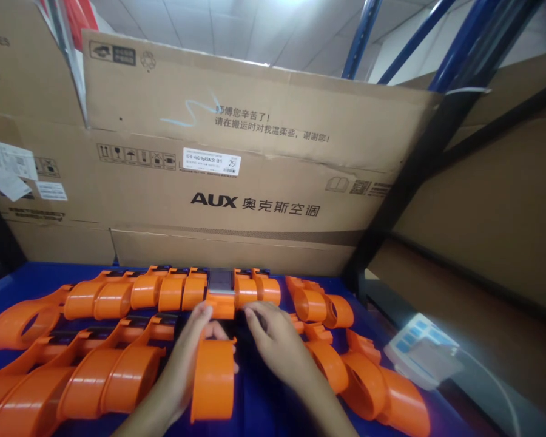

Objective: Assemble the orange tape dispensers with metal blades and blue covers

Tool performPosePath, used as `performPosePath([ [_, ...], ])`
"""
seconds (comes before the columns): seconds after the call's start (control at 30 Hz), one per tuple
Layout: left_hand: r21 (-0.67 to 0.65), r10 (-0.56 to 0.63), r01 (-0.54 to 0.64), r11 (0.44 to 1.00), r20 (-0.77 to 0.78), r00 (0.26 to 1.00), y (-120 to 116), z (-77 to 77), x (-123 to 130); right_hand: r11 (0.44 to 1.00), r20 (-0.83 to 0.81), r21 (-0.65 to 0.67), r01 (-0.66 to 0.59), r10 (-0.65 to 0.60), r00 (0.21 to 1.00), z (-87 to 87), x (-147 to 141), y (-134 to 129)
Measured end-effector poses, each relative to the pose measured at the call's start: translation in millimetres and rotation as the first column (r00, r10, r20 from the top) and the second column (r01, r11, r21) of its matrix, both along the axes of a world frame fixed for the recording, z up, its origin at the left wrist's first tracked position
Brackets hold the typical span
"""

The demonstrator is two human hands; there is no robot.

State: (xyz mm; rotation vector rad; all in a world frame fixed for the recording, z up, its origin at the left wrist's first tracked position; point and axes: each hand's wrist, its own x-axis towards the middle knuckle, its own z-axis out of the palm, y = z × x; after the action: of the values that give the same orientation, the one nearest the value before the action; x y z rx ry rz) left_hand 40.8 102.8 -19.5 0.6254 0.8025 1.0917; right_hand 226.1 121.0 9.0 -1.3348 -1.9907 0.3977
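My left hand (191, 346) is closed round an orange plastic holder with a wide ring (213, 382) at its lower end and a blocky head (221, 306) on top. Its thumb presses the head's left side, while other fingers show behind the neck. Just right of that head, my right hand (273, 334) has its fingers bent and drawn together. Whatever lies at those fingertips is hidden or too dark to make out. Directly behind the held piece is a small grey rectangular box (221, 280).
Similar orange ring holders, several with black inserts (135, 321), lie in rows on the blue surface (4, 282). At right sits a white device with blue keys (421, 349) and a cable. Cardboard panels (255, 176) stand behind, beside a dark rack post (404, 164).
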Motion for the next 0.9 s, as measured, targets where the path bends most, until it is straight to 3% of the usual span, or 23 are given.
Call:
performPosePath([
  [0.1, -0.073, 0.044, -0.038, 0.997, 0.082, 0.996, 3.6, 8.1, -7.8, 0.998, 0.303, 0.034, 0.043, -0.052, 0.952, -5.7, -0.7, 0.8],
  [0.2, -0.108, 0.071, -0.058, 0.992, 0.124, 0.990, 4.5, 15.3, -11.5, 0.998, 0.492, 0.043, 0.043, -0.059, 0.869, -12.2, -5.0, -1.5],
  [0.3, -0.082, 0.116, -0.111, 0.990, 0.054, 0.992, 3.5, 17.2, -11.0, 0.999, 0.579, 0.032, 0.032, -0.045, 0.814, -16.1, -9.6, -4.3],
  [0.4, -0.036, 0.078, -0.079, 0.996, -0.023, 0.997, 3.7, 14.2, -10.0, 0.999, 0.597, 0.031, 0.027, -0.040, 0.801, -16.5, -12.1, -7.1],
  [0.6, -0.015, 0.004, -0.006, 1.000, -0.092, 0.996, 4.8, 12.1, -8.8, 0.999, 0.490, 0.048, 0.005, -0.028, 0.871, -3.9, -8.6, -9.7],
  [0.77, -0.001, 0.104, -0.105, 0.995, -0.082, 0.991, -1.2, 14.1, -3.6, 0.990, 0.204, 0.101, 0.103, -0.122, 0.971, 4.1, -4.4, -6.9],
  [0.9, 0.012, 0.082, -0.081, 0.997, -0.058, 0.995, -2.6, 15.4, 0.0, 0.989, -0.028, 0.115, 0.094, -0.092, 0.995, 1.8, -4.4, -5.8],
])
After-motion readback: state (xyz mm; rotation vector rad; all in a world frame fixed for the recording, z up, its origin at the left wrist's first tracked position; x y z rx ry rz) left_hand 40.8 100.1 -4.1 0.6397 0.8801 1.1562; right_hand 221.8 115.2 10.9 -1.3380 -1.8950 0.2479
